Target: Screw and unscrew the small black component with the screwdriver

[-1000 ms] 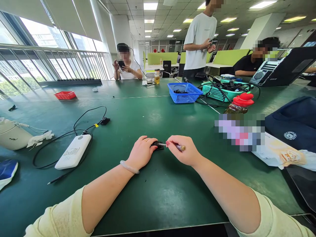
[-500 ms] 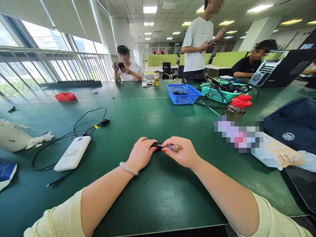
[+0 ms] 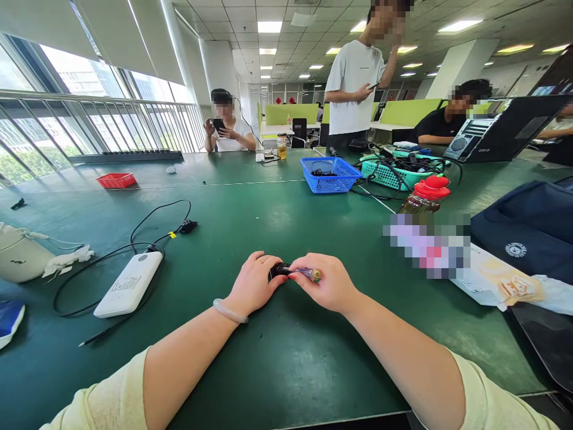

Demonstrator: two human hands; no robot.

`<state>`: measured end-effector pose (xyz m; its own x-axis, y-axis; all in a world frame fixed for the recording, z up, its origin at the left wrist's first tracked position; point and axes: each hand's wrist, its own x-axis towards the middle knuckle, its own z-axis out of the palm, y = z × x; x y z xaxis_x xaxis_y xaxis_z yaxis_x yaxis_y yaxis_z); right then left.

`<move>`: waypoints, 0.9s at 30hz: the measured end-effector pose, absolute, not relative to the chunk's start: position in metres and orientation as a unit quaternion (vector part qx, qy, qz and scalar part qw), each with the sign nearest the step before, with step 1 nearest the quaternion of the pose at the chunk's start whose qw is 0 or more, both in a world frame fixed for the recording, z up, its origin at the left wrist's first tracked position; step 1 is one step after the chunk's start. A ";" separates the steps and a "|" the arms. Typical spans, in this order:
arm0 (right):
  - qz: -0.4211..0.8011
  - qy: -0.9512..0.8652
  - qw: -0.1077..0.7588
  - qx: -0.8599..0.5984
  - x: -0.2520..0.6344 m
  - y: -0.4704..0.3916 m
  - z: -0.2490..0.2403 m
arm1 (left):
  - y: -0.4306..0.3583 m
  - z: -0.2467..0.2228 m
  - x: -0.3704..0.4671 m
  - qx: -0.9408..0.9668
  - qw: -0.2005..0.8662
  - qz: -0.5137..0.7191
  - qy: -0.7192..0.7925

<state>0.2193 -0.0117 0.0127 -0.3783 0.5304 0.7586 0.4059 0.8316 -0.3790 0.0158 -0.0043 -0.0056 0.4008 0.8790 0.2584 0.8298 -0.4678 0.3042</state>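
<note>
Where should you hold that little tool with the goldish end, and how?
Probably by the handle, from the right, as the right hand pinches the tool. Its rounded goldish end faces right, while the other end points left at the black piece by the left hand.

Desk (image 3: 268, 227) green; small part (image 3: 276, 270) black; screwdriver handle (image 3: 308, 273) purplish, amber end. Power bank (image 3: 123, 292) white, dark markings, toward desk's left edge. Mesh baskets: blue basket (image 3: 330, 186), teal basket (image 3: 384, 175). Tray (image 3: 117, 181) red.
</note>
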 end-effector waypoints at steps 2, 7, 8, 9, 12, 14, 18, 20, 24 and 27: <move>0.063 -0.830 0.476 -0.284 0.219 -0.013 0.013 | -0.004 -0.005 0.016 0.836 0.057 0.200 0.508; 0.027 -0.834 0.479 -0.272 0.217 -0.014 0.013 | -0.004 -0.004 0.017 0.837 0.057 0.197 0.508; 0.017 -0.834 0.482 -0.268 0.217 -0.014 0.013 | -0.004 -0.004 0.017 0.837 0.058 0.194 0.509; 0.007 -0.835 0.483 -0.264 0.217 -0.014 0.013 | -0.005 -0.004 0.017 0.836 0.061 0.193 0.510; -0.019 -0.841 0.474 -0.260 0.216 -0.015 0.013 | -0.005 -0.004 0.017 0.835 0.063 0.194 0.510; -0.033 -0.846 0.463 -0.262 0.216 -0.016 0.013 | -0.005 -0.004 0.017 0.836 0.062 0.194 0.509; -0.053 -0.852 0.455 -0.254 0.215 -0.016 0.012 | -0.005 -0.004 0.016 0.834 0.063 0.197 0.512; -0.058 -0.853 0.454 -0.251 0.215 -0.016 0.011 | -0.005 -0.004 0.016 0.834 0.062 0.198 0.512; -0.070 -0.852 0.455 -0.249 0.215 -0.017 0.012 | -0.005 -0.005 0.016 0.834 0.061 0.203 0.510; -0.086 -0.857 0.449 -0.238 0.214 -0.018 0.014 | -0.005 -0.005 0.016 0.832 0.066 0.201 0.513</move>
<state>0.2140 -0.0182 0.0137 -0.4835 0.3314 0.8102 0.4858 0.8715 -0.0666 0.0164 -0.0049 -0.0047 0.3928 0.8804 0.2659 0.8272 -0.4645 0.3162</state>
